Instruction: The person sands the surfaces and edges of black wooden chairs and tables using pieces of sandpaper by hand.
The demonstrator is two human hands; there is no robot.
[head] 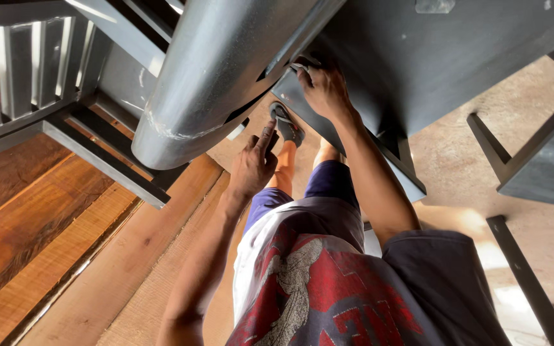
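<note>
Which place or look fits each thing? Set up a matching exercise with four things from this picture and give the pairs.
1. left hand
2. right hand
3. planks
4. sandal

a. reddish brown, on the floor
b. on a foot
c. index finger raised, under the curved grey metal
d. fingers at the edge of the dark panel

Pairs: 1-c, 2-d, 3-a, 4-b

Pipe (226, 70) left of panel (444, 57)
</note>
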